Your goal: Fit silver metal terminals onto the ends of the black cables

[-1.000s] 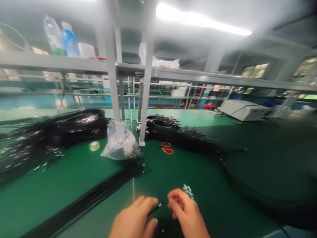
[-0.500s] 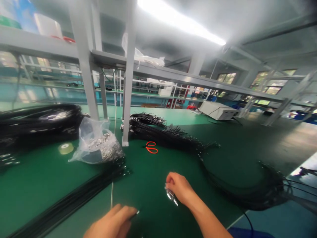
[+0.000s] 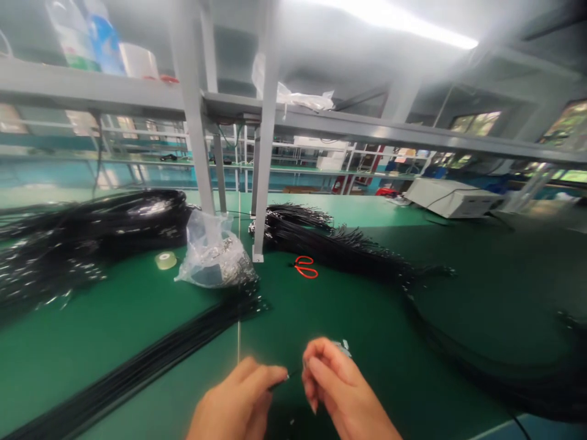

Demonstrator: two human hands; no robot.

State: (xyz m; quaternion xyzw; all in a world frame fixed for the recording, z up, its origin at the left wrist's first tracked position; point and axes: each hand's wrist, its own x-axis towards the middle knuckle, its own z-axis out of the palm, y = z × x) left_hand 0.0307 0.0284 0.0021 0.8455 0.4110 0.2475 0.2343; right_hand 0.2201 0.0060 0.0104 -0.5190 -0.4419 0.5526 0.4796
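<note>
My left hand (image 3: 236, 397) is closed, with thumb and forefinger pinching a black cable (image 3: 277, 385) whose small silvery tip points right. Just across from that tip, my right hand (image 3: 332, 382) has its fingers curled together in a pinch. Whatever it holds is too small and hidden to make out. Small silvery metal pieces (image 3: 343, 348) lie on the green table right behind the right hand, partly covered by it. The two hands are close but apart, low over the table.
Red-handled scissors (image 3: 306, 267) lie ahead. Black cable bundles (image 3: 339, 244) stretch behind them, with another bundle (image 3: 151, 360) at left. A clear plastic bag (image 3: 215, 260) of metal parts stands by the shelf post (image 3: 266, 153), near a tape roll (image 3: 166, 260). A white box (image 3: 452, 197) sits far right.
My right hand has come away from the silvery pieces toward my left hand, its fingers now curled near the cable tip. The view has swung left, so the scene sits farther right.
</note>
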